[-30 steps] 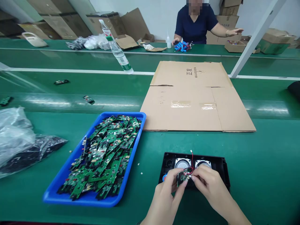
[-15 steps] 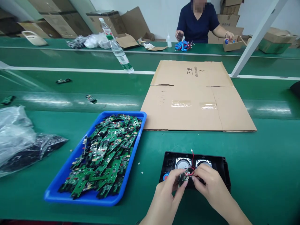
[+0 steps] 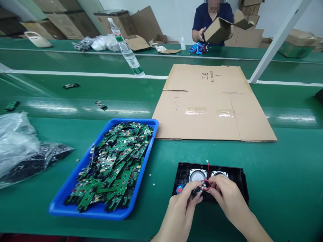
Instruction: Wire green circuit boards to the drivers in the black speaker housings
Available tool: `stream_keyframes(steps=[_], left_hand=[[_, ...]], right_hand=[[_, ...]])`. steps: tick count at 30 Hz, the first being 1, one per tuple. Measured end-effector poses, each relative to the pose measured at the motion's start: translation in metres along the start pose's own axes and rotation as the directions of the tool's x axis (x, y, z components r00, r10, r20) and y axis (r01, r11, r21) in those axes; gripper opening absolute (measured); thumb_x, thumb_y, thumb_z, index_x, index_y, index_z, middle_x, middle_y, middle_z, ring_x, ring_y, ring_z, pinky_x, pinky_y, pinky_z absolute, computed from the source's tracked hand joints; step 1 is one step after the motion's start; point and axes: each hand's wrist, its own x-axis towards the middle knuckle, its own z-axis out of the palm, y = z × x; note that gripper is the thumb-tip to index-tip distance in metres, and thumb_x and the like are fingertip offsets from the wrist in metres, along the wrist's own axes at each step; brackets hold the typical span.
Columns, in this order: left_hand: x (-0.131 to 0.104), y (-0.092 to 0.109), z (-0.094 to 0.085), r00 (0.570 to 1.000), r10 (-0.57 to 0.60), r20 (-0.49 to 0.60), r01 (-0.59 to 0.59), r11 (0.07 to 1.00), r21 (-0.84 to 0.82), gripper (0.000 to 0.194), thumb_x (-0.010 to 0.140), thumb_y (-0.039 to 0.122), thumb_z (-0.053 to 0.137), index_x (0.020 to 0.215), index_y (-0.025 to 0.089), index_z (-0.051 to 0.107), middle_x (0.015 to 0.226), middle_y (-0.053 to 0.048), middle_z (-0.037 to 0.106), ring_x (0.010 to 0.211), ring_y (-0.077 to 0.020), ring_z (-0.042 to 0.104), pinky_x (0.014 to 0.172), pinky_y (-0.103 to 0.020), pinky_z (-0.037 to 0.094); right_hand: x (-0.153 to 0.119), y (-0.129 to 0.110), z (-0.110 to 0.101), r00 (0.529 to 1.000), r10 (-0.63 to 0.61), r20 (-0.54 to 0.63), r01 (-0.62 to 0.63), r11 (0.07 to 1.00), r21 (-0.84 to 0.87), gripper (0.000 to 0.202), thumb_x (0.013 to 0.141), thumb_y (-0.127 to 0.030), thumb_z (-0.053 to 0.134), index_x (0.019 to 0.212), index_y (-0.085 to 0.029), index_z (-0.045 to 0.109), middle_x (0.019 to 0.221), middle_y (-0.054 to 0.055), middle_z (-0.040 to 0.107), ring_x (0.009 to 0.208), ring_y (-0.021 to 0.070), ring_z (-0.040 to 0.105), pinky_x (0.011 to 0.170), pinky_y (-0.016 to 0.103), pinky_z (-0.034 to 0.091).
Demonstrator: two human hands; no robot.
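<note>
A black speaker housing (image 3: 239, 179) with two round silver speakers lies open on the green table near the front edge. Over it, my left hand (image 3: 183, 205) pinches a small green circuit board (image 3: 196, 192) between thumb and fingers. My right hand (image 3: 225, 195) grips the red wire (image 3: 206, 184) at the board's edge. A second red lead sticks up from the housing between the speakers. A blue round part shows in the housing's left corner.
A blue tray (image 3: 75, 196) heaped with several green circuit boards sits to the left. Plastic bags (image 3: 17, 148) lie at far left. A flattened cardboard sheet (image 3: 209, 104) lies beyond the housing. A water bottle (image 3: 127, 50) stands farther back. Across the table a person lifts a cardboard box (image 3: 219, 28).
My hands have turned the small board flatter and lower over the housing. The person opposite has picked up a cardboard box from the far table and raised it.
</note>
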Motion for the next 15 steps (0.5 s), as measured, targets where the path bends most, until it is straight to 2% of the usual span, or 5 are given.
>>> stream_keyframes(steps=[3, 6, 9, 15], left_hand=[[0.0012, -0.0011, -0.0020, 0.999, -0.026, 0.029, 0.027, 0.999, -0.037, 0.019, 0.086, 0.032, 0.050, 0.095, 0.025, 0.065, 0.089, -0.001, 0.073, 0.077, -0.0194, 0.070, 0.077, -0.026, 0.058], [0.0017, -0.0030, -0.0030, 0.998, -0.043, 0.047, 0.045, 0.998, -0.052, 0.019, 0.086, 0.034, 0.051, 0.096, 0.024, 0.065, 0.087, -0.002, 0.072, 0.078, -0.0203, 0.070, 0.076, -0.028, 0.059], [0.0007, -0.0041, -0.0005, 0.999, -0.040, -0.016, 0.039, 0.997, -0.074, 0.021, 0.086, 0.035, 0.051, 0.097, 0.023, 0.065, 0.086, -0.002, 0.072, 0.080, -0.0209, 0.069, 0.074, -0.029, 0.061], [0.0007, -0.0019, 0.0025, 0.998, -0.035, -0.061, 0.029, 0.995, -0.090, 0.020, 0.085, 0.034, 0.052, 0.095, 0.023, 0.066, 0.089, -0.002, 0.072, 0.079, -0.0212, 0.070, 0.071, -0.029, 0.062]], right_hand=[[0.0006, 0.0013, 0.0001, 0.998, 0.054, 0.025, -0.055, 0.998, 0.038, 0.024, 0.096, -0.034, 0.037, 0.092, -0.017, 0.054, 0.073, 0.001, 0.057, 0.062, 0.0126, 0.053, 0.053, 0.023, 0.044], [0.0023, -0.0005, -0.0022, 0.999, 0.004, 0.050, -0.004, 1.000, -0.004, 0.033, 0.097, -0.038, 0.030, 0.107, -0.016, 0.053, 0.077, 0.004, 0.059, 0.066, 0.0139, 0.056, 0.055, 0.024, 0.048], [0.0043, -0.0046, -0.0044, 0.997, -0.061, 0.052, 0.064, 0.996, -0.069, 0.035, 0.098, -0.033, 0.027, 0.102, -0.017, 0.058, 0.077, 0.004, 0.060, 0.067, 0.0145, 0.056, 0.055, 0.024, 0.048], [0.0066, -0.0074, -0.0012, 0.997, -0.074, -0.028, 0.071, 0.995, -0.074, 0.032, 0.098, -0.031, 0.031, 0.099, -0.015, 0.059, 0.075, 0.004, 0.060, 0.064, 0.0125, 0.056, 0.054, 0.023, 0.047]])
